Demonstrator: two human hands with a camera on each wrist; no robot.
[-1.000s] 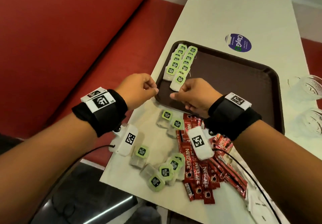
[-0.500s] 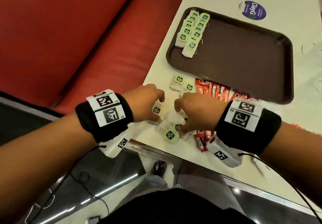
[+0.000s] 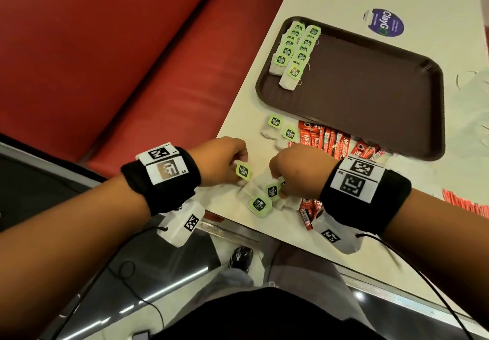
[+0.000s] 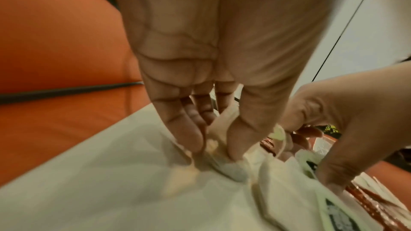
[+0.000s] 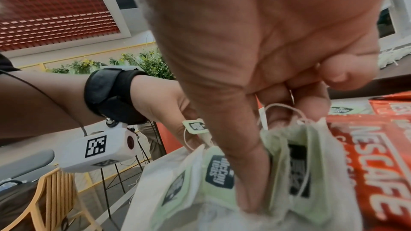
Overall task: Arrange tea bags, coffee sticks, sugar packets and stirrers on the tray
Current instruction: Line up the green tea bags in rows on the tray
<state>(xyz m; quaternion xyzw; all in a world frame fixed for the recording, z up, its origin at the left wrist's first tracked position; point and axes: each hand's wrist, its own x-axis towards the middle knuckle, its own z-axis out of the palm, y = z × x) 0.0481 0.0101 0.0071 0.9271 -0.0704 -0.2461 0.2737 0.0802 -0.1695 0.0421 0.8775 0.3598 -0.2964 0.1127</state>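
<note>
My left hand (image 3: 235, 166) pinches a tea bag (image 3: 243, 171) by its white pouch; thumb and fingers close on it (image 4: 214, 144) just above the table. My right hand (image 3: 280, 178) curls over the loose pile, thumb and fingers gripping a tea bag (image 5: 298, 169) with its string looped above. More green-tagged tea bags (image 3: 260, 204) lie at the table's near edge, and two others (image 3: 275, 122) nearer the tray. The brown tray (image 3: 370, 117) holds two rows of tea bags (image 3: 293, 48) in its far left corner. Red coffee sticks (image 3: 324, 138) lie under my right wrist.
A red bench seat (image 3: 132, 74) runs along the table's left edge. A purple round sticker (image 3: 386, 23) lies beyond the tray. Thin red-striped sticks (image 3: 465, 203) lie at the right edge, white packets (image 3: 476, 85) beside the tray. The table's near edge is just below my hands.
Both hands have come back from the tray's near left corner to the loose tea bags by the table edge. Each has closed on a tea bag there.
</note>
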